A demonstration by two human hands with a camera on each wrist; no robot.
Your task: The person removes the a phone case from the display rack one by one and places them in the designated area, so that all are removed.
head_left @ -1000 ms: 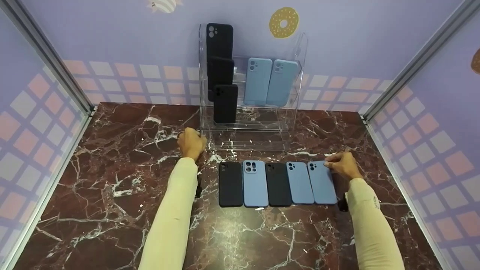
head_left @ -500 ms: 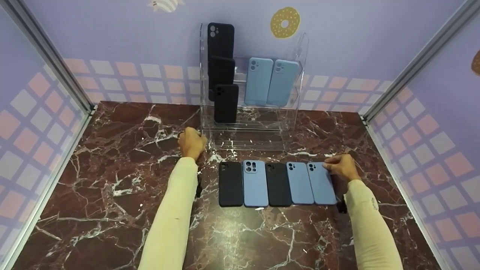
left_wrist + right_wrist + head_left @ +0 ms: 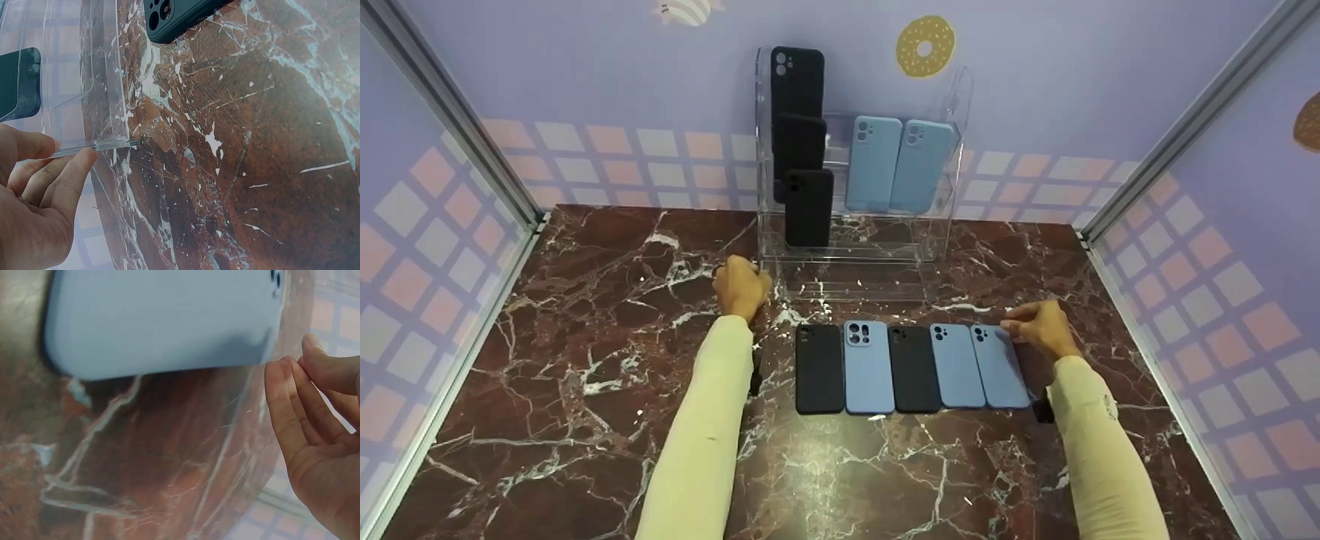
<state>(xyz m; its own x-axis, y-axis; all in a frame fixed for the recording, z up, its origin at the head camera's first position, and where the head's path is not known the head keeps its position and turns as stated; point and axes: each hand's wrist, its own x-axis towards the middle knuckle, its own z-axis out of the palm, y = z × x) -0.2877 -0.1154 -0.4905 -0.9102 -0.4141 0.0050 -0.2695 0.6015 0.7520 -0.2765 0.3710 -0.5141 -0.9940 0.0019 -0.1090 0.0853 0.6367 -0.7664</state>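
**Clearly, a thin-edge lift that could slip**

Right hand is at the far right corner of the rightmost blue case, fingertips at its edge; the wrist view shows that edge raised off the worktop with shadow beneath, yet I cannot tell whether the fingers actually pinch it or only touch. The case is the last in a row of five lying flat near the person, its left side just beside the next blue case.

Left hand has its fingers lightly curled at the near left corner of the clear rack, touching its base edge (a steadying hold, by the look of it) rather than wrapping round it.

Risks, as I judge them:
- A fingertip hold on one smooth corner is weak; the case could drop back and knock its neighbour, spoiling the row.
- Dragging instead of lifting would push the whole row left.
- The rack is light and holds upright cases, black and blue; a nudge from the left hand could shift it or topple them.
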